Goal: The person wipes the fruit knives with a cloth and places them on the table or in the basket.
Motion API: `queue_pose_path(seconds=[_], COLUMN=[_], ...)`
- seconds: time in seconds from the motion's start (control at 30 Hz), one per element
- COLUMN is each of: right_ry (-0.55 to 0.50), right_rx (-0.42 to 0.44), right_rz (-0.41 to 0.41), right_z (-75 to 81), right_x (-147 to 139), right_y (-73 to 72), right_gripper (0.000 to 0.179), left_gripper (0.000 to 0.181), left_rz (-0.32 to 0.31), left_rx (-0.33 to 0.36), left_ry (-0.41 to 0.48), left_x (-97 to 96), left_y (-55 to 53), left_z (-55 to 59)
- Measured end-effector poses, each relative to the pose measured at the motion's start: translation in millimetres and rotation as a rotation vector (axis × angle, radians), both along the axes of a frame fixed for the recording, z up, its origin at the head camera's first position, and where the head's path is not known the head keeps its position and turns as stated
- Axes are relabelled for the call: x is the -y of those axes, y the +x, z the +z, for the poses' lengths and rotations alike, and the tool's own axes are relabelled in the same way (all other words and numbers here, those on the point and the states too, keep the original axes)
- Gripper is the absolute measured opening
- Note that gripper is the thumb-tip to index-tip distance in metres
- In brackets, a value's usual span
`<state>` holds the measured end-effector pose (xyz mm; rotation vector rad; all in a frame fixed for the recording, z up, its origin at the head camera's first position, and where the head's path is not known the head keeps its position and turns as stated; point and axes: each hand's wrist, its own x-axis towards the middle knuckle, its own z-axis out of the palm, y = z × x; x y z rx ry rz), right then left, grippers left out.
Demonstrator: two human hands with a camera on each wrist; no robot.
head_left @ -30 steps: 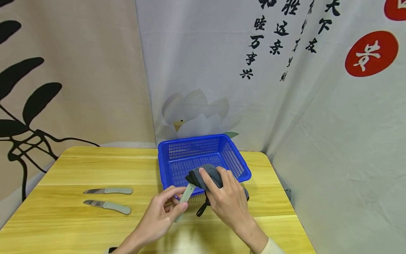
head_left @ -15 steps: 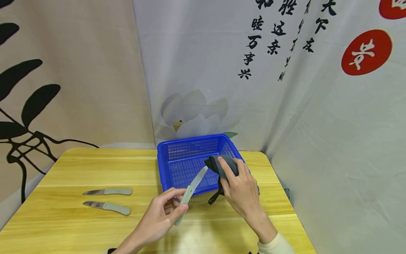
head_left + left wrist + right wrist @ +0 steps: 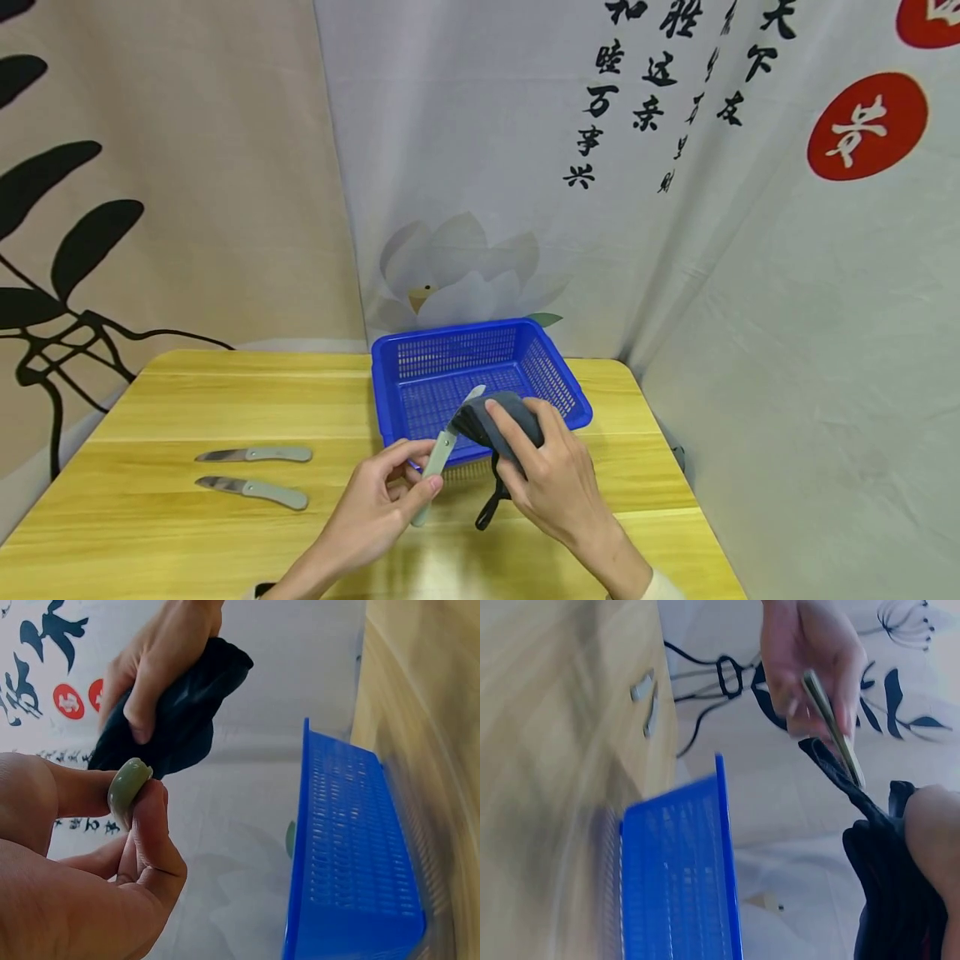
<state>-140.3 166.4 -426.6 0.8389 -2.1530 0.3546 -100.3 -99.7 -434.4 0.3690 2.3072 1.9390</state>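
Note:
My left hand pinches the pale green handle of a small knife between thumb and fingers, its blade pointing up and away. In the left wrist view the rounded end of the knife handle shows at the fingertips. My right hand grips a bunched dark grey cloth with a black loop hanging from it. The cloth's black edge overlaps the lower blade, and the blade tip sticks out beyond it. In the right wrist view the cloth has a fold right beside the knife.
A blue plastic basket stands at the back of the wooden table, behind both hands. Two similar knives, an upper knife and a lower knife, lie on the left with blades pointing left. A printed curtain hangs behind the table.
The right hand moved the cloth from over the blade up and right past its tip, then back down onto the lower blade. The left hand has stayed nearly still with the knife.

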Motion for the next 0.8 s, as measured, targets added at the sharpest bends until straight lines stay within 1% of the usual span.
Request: queue_pose_path(seconds=[0.13, 0.23, 0.37, 0.57, 0.67, 0.8], right_ry=[0.059, 0.094, 0.124, 0.167, 0.193, 0.196], right_rx=[-0.022, -0.027, -0.032, -0.034, -0.037, -0.061], right_rz=[0.043, 0.057, 0.049, 0.046, 0.035, 0.016], right_z=[-1.0, -2.3, -4.4, -5.5, -4.8, -4.3], right_x=[10.5, 15.3, 17.3, 17.7, 18.5, 19.3], right_y=[8.7, 11.7, 12.9, 13.9, 13.2, 10.7], right_gripper=[0.075, 0.081, 0.085, 0.087, 0.088, 0.088], left_gripper=[0.043, 0.043, 0.043, 0.049, 0.049, 0.045], left_rz=[0.002, 0.004, 0.005, -0.001, -0.011, -0.021], left_rx=[-0.017, -0.037, -0.035, -0.028, -0.036, -0.062], left_ry=[-0.008, -0.008, 0.0, 0.001, 0.009, 0.023], left_x=[0.7, 1.6, 1.8, 2.8, 3.3, 3.8], left_y=[0.1, 0.6, 0.9, 0.4, 1.0, 2.3], left_z=[0.3, 0.2, 0.0, -0.4, -1.0, -1.8])
